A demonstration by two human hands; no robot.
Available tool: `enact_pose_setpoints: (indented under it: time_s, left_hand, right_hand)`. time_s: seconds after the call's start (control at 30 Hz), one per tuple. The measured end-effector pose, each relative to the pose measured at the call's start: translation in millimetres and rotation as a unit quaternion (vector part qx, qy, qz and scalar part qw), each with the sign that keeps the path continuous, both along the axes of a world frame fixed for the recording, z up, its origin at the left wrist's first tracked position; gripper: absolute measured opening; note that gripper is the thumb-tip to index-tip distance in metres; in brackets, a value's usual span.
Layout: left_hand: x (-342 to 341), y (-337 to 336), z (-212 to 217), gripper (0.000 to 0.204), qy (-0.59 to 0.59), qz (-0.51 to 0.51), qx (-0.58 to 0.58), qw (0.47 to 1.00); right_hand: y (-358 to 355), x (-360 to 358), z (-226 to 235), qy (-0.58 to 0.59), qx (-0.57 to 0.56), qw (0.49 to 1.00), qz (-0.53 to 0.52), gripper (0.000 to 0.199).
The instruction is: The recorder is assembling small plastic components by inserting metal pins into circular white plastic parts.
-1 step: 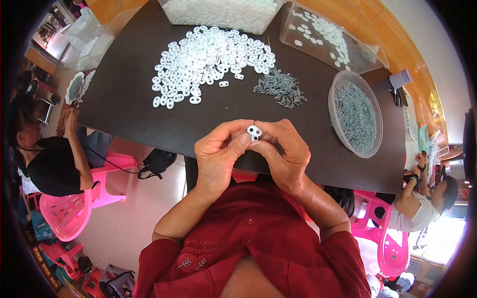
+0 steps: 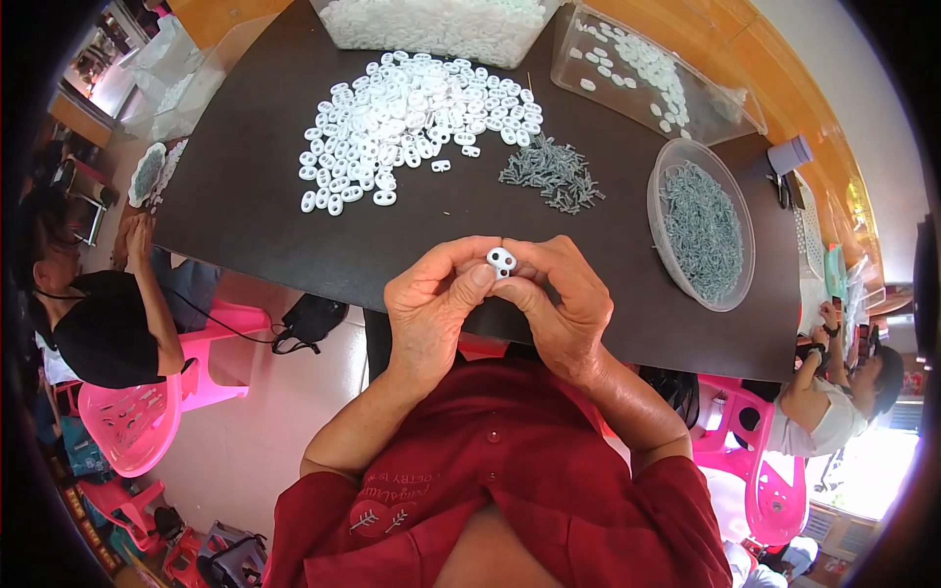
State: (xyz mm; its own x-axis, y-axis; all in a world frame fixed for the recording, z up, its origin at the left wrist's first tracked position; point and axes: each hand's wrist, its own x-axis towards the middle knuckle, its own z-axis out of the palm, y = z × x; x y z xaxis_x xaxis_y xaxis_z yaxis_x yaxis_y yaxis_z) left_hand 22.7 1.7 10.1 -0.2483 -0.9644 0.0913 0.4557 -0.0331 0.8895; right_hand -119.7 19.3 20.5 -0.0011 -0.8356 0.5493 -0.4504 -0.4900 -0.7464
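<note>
Both my hands meet over the near edge of the dark table (image 2: 245, 216). Between their fingertips they pinch a small white plastic piece with two holes (image 2: 501, 261). My left hand (image 2: 431, 318) grips it from the left with thumb and forefinger. My right hand (image 2: 567, 309) grips it from the right. Farther out on the table lies a broad heap of the same white pieces (image 2: 412, 113). To that heap's right is a small pile of grey metal pins (image 2: 554, 176).
A round clear bowl of grey pins (image 2: 701, 227) stands at the right. A clear tray (image 2: 652, 76) and a clear box (image 2: 441, 24) hold white pieces at the back. One person sits at the left (image 2: 108, 328) by pink chairs (image 2: 137, 416), another at the right (image 2: 833, 397).
</note>
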Motion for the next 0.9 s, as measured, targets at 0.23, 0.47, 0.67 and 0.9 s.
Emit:
enact_pose_setpoints:
  time_s: [0.23, 0.47, 0.67, 0.9]
  left_hand:
    - [-3.9, 1.7, -9.4, 0.021, 0.042, 0.031, -0.022, 0.998]
    - [-5.8, 2.8, -7.5, 0.021, 0.026, 0.071, -0.025, 0.997]
    - [-6.4, 4.6, -9.9, 0.021, 0.030, 0.070, -0.018, 0.997]
    - [-2.5, 5.1, -10.4, 0.021, -0.018, 0.086, -0.047, 0.995]
  right_hand:
    - [0.7, 4.8, 5.1, -0.015, 0.007, 1.000, -0.006, 0.026]
    - [-1.0, 6.0, -0.8, 0.010, -0.027, 1.000, -0.010, 0.032]
    - [1.0, 9.4, -0.4, -0.010, -0.018, 0.999, -0.025, 0.028]
    - [3.0, 7.9, 1.7, 0.005, -0.008, 1.000, -0.004, 0.030]
